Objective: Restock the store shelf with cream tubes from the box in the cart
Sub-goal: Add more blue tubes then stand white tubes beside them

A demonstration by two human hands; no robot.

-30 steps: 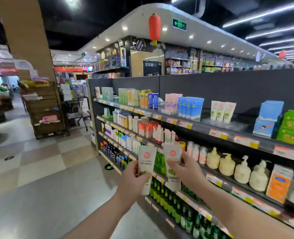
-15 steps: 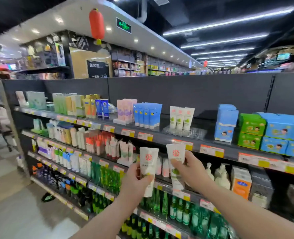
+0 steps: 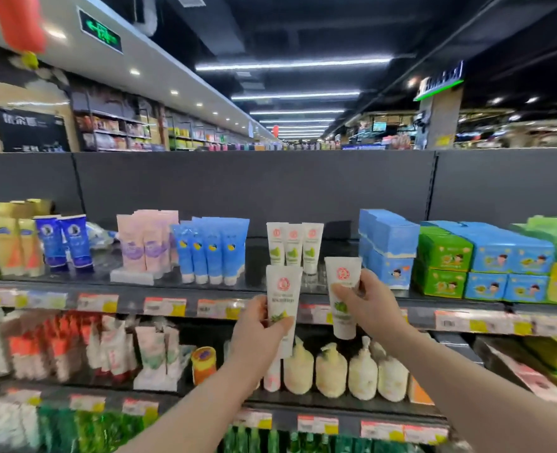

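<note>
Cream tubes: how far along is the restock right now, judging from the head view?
Three matching white cream tubes already stand on the top shelf, beside the blue tubes. In hand: the left hand holds one tube and the right hand another, both raised in front of that row, not yet placed. Left: setting these two down. The cart and box are out of view.

Each hand (left (image 3: 257, 325), right (image 3: 368, 305)) holds a white tube before the shelf (image 3: 172, 289)

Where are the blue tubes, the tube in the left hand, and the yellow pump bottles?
blue tubes (image 3: 213, 248): head view, front of one tube.
tube in the left hand (image 3: 283, 291): head view, upper label.
yellow pump bottles (image 3: 331, 371): head view, one bottle's body.
</note>
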